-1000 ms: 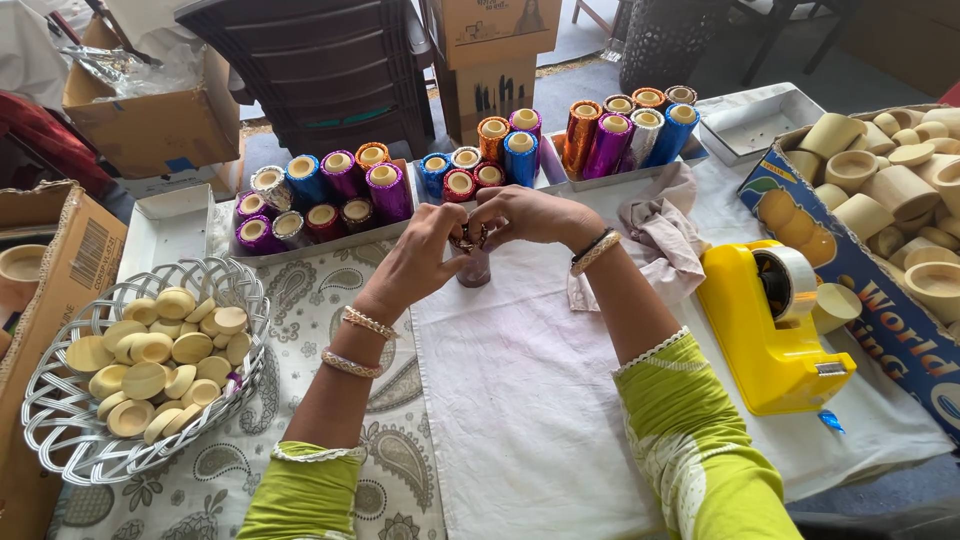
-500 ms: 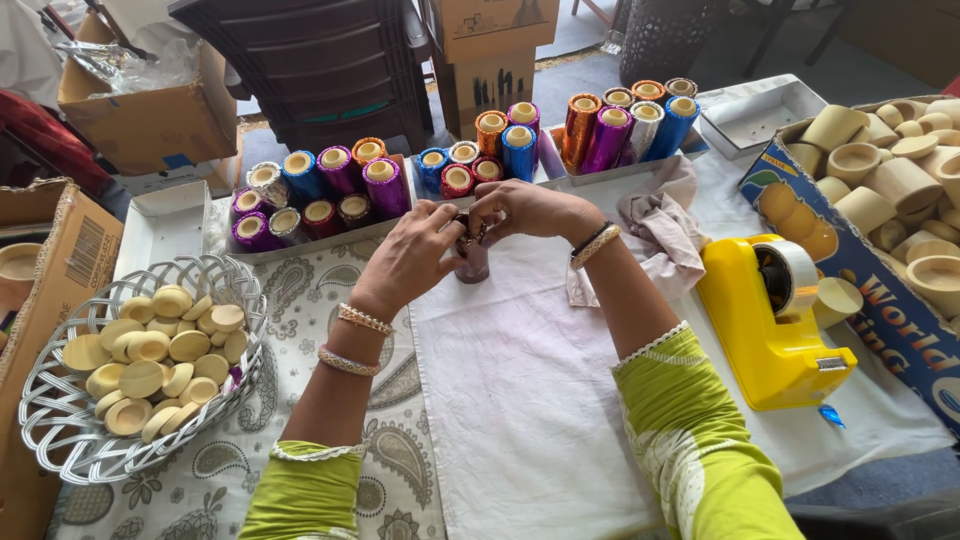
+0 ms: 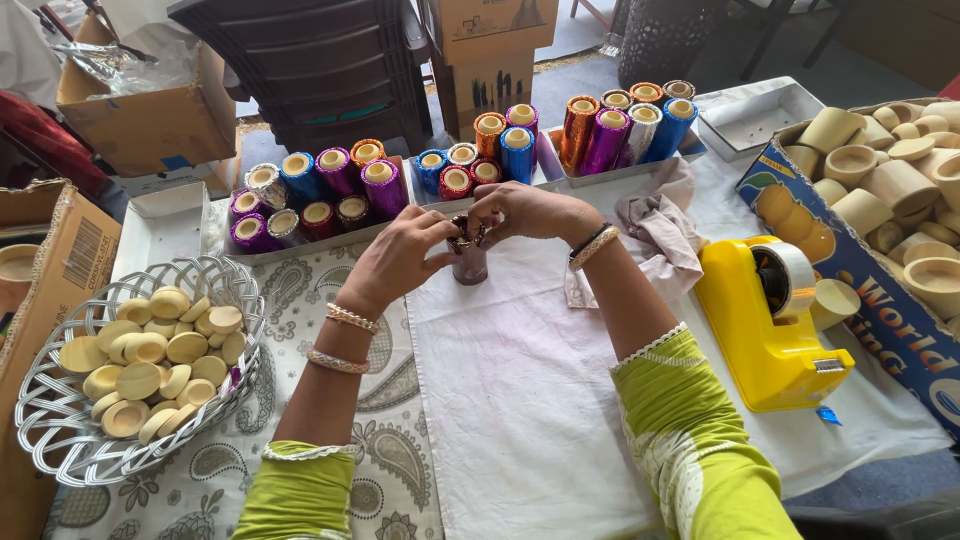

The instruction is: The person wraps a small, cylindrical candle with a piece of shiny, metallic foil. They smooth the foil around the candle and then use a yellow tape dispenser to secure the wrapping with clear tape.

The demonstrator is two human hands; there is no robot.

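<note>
Head view: both hands' grip holds a foil-wrapped cup (image 3: pixel 468 258); silver basket (image 3: pixel 60 420) holds wooden lids (image 3: pixel 150 355).

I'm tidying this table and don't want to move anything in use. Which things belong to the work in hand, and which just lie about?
In use:
left hand
right hand
small dark foil-wrapped cup
white cloth

Lying about:
yellow tape dispenser
wire basket of discs
crumpled rag
</note>
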